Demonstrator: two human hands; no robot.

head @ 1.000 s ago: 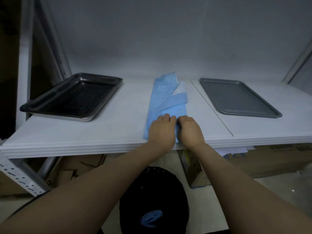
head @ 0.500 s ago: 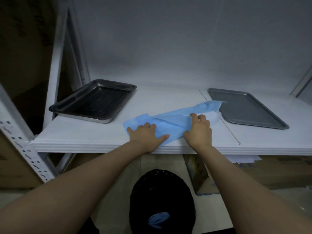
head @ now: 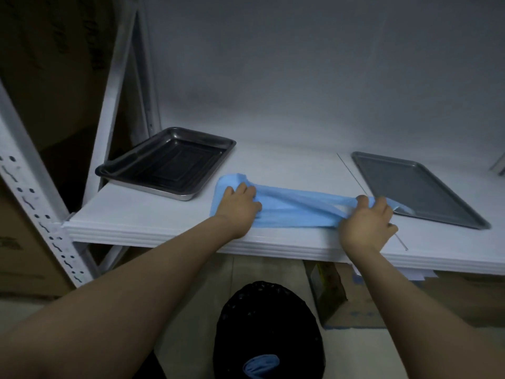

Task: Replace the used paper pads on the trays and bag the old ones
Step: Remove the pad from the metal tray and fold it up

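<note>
- The blue pad (head: 295, 207) lies stretched sideways across the white shelf (head: 164, 214), in the middle of the frame. It sits between the two trays, and its right tip reaches over the near-left edge of the grey tray (head: 426, 187).
- The left hand (head: 239, 205) has its fingers curled into the pad's left end, close to the dark tray (head: 210, 135) at centre left.
- The right hand (head: 367, 218) pinches the bunched right end, so both hands are grasping the pad.
- To my eye it's thin, light and soft. It sags and ropes up between the hands rather than holding flat, so it won't keep any shape by itself.
- I'd take it by the corners or outer edges and spread them apart, because a grip in the middle only crumples it more.
- It looks easy to tear if pulled hard, so gentle tension is enough.
- Being so light, it may slide on the smooth shelf or lift off a tray unless it's patted down.
- Both trays look bare.
- The black bag (head: 267, 318) at bottom centre holds a crumpled blue old pad (head: 261, 366).
</note>
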